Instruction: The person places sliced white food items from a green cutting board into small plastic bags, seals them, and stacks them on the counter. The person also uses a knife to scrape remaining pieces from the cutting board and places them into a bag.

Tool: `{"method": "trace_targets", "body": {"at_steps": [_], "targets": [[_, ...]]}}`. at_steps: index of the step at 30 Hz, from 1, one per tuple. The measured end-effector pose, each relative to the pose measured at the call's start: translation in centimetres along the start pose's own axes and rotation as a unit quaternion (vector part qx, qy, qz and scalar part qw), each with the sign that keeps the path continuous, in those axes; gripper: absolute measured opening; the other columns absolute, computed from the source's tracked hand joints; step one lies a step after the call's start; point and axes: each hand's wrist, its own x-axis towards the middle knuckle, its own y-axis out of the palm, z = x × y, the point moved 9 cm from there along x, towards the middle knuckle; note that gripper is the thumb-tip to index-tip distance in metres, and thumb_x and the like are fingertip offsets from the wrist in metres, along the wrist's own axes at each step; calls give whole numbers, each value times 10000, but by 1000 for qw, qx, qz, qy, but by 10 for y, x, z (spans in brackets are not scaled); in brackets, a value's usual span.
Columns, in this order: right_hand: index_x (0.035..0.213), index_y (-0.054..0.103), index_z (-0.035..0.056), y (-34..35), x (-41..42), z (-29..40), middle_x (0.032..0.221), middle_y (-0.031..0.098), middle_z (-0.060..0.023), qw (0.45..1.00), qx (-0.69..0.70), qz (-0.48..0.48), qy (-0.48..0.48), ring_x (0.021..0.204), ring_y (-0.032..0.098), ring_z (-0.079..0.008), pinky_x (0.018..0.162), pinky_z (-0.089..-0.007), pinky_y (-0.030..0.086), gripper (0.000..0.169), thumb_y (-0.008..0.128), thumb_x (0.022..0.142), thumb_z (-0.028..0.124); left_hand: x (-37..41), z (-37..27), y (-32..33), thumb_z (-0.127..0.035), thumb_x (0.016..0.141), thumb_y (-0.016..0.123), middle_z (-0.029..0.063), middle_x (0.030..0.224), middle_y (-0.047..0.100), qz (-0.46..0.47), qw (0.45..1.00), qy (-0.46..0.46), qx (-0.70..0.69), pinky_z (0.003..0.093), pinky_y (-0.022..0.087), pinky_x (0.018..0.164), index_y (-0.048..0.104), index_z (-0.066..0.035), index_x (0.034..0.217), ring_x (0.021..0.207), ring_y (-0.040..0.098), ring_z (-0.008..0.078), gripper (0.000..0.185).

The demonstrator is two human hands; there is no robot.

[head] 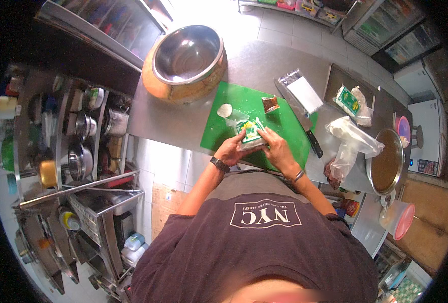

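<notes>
My left hand (230, 150) and my right hand (277, 149) hold a clear plastic packet with green and yellow print (251, 132) between them, over the near part of a green cutting board (224, 125). A round white piece (224, 110) lies on the board beyond the packet. To its right is a small packet with reddish-brown contents (270, 104). A black-handled knife (314, 143) rests across the board's right edge, its blade pointing away from me. Small white crumbs are scattered over the board. My fingertips under the packet are partly hidden.
A large steel bowl (189, 55) stands at the back left. Right of the board lie a white packet (304, 94), a green-labelled bag (348, 100) on a metal tray (328, 81), and crumpled plastic bags (347, 138). A wide pot of brown liquid (386, 163) stands at the far right.
</notes>
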Motion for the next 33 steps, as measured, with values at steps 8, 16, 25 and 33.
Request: {"method": "trace_targets", "body": {"at_steps": [8, 16, 25, 33], "targets": [[949, 707, 31, -41, 31, 27, 904, 655, -120, 988, -25, -61, -138, 838, 682, -313, 749, -415, 566, 105, 736, 865, 88, -2, -7, -14, -253, 1117, 491, 206, 1323, 622, -24, 999, 1, 27, 537, 515, 1113, 502, 68, 1357, 1205, 666, 303, 402], [922, 657, 32, -38, 26, 22, 930, 655, -125, 979, -21, -66, -192, 919, 656, -311, 789, -408, 557, 94, 693, 835, 24, -21, -34, 8, -292, 1052, 636, 156, 959, 737, -163, 924, 155, 308, 392, 644, 751, 401, 4, 1548, 877, 757, 278, 624], [904, 643, 33, -78, 42, 46, 949, 657, -140, 979, -29, -119, -164, 880, 611, -327, 775, -422, 521, 28, 620, 894, 20, -47, -82, 58, -298, 984, 729, 86, 736, 516, -222, 656, 420, 586, 345, 434, 611, 758, -84, 1247, 639, 480, 172, 340], [913, 650, 1, -92, 27, 37, 944, 646, -156, 982, 28, -147, -117, 898, 615, -344, 791, -432, 508, 38, 642, 934, 32, -30, -71, 46, -601, 726, 872, 213, 1489, 461, -170, 616, 485, 597, 466, 386, 1158, 119, -132, 1688, 1380, 443, 379, 1309]]}}
